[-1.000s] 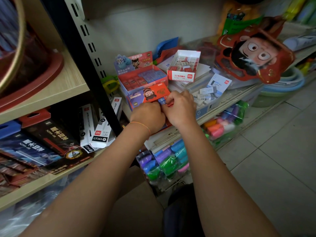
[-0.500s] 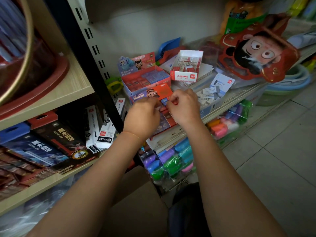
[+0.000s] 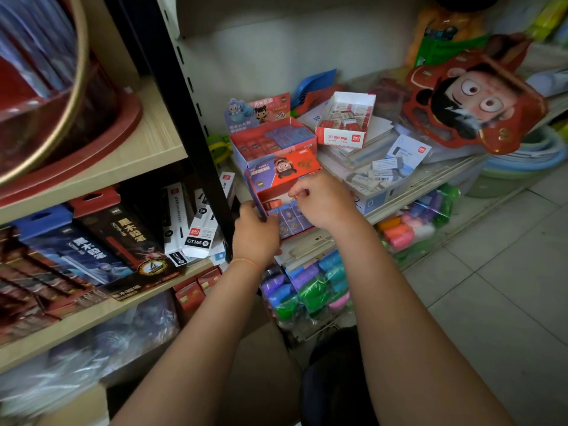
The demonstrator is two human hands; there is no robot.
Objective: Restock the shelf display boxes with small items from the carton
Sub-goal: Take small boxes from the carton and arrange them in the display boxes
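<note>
While both hands work at the shelf edge, the left hand (image 3: 256,233) holds the near left corner of a small display box (image 3: 278,192), with its fingers curled round the side. The right hand (image 3: 321,201) is bent over the same box, and its fingertips pinch something small and red; I cannot tell just what it is. This box has one orange flap with a cartoon face, standing up at the back. Inside lie rows of little blue and purple packs, too blurry to count.

Three more open boxes sit on this shelf. One red and blue box (image 3: 273,139) stands just behind the held one. One white box (image 3: 345,119) of erasers rests on flat packs to the right. One low box (image 3: 379,179) holds loose white erasers near the shelf edge.

A brown carton (image 3: 258,364) sits on the floor between the arms. One big red cartoon mask (image 3: 473,96) leans on the right. A black post (image 3: 181,96) splits the wooden shelf (image 3: 147,139) from the metal one. Bags of bright clay (image 3: 310,287) lie below. The floor (image 3: 498,287) is pale tile.
</note>
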